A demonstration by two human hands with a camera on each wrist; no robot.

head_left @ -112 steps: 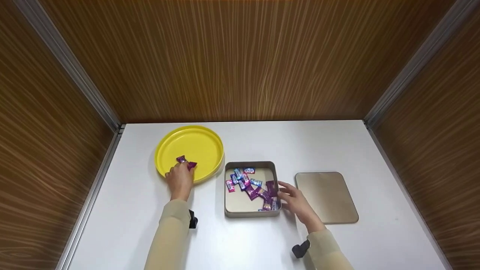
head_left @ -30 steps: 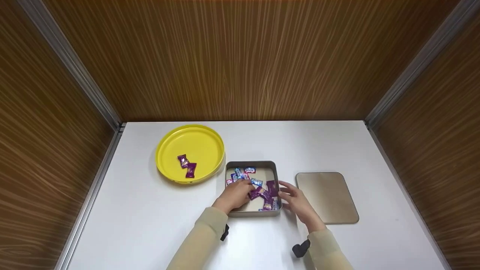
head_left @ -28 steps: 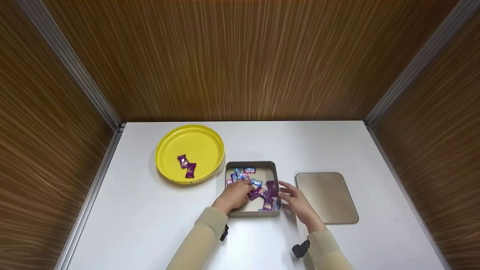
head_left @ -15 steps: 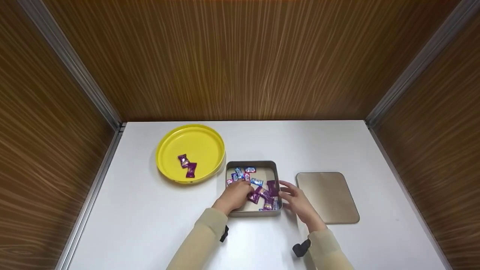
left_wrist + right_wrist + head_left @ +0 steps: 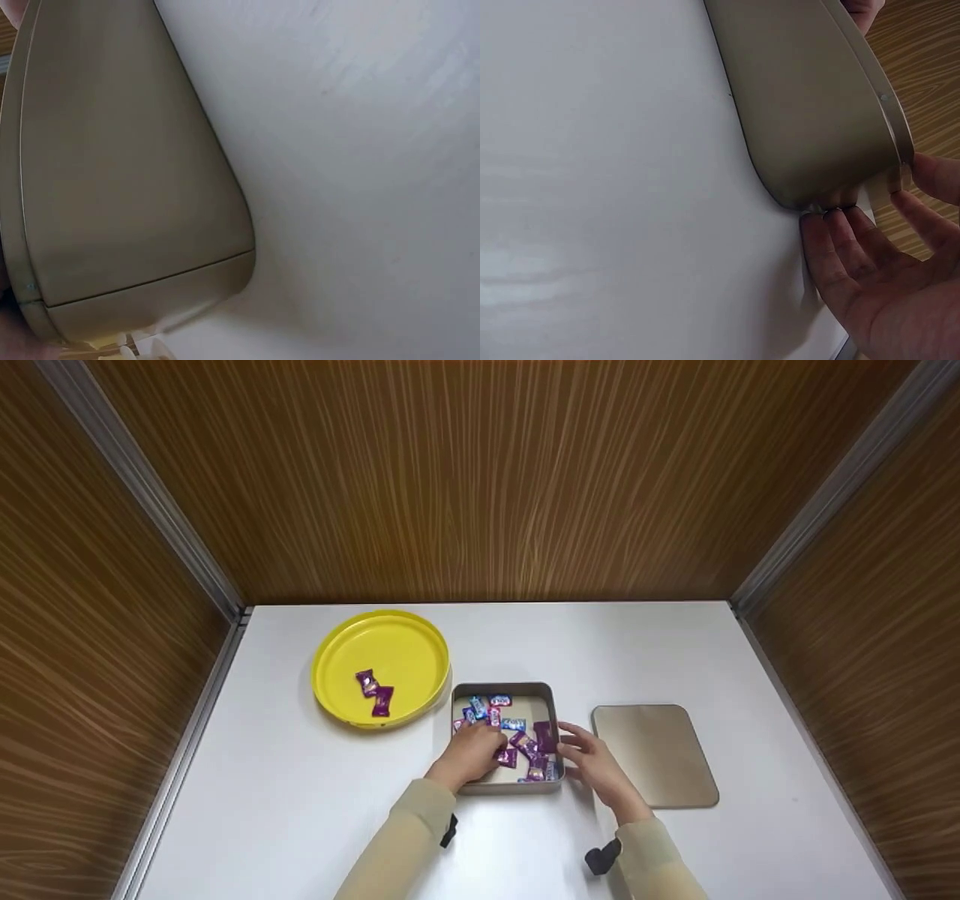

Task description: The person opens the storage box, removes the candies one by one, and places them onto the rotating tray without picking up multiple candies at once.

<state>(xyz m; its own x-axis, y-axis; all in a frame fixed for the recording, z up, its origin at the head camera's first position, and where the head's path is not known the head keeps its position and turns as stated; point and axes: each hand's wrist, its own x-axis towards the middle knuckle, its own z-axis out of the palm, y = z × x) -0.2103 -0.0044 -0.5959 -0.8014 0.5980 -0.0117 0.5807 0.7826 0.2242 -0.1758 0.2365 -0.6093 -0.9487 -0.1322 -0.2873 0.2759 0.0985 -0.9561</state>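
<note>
Into the tan, rounded-square metal tin point(image 5: 510, 788) goes the left hand point(image 5: 471, 750), off the round yellow plastic plate point(image 5: 409, 652) where it was 3.7 seconds ago! Its fingers dip among small, shiny wrapped candies in purple, blue and pink; whether they pinch one, I can't tell. A purple-wrapped candy point(image 5: 508, 758) by the fingertips has swung from slanted to nearly crosswise. Two purple candies point(image 5: 382, 702) lie on the plate. The right hand point(image 5: 594, 761) stays put, fingers extended, touching the tin's right side.
</note>
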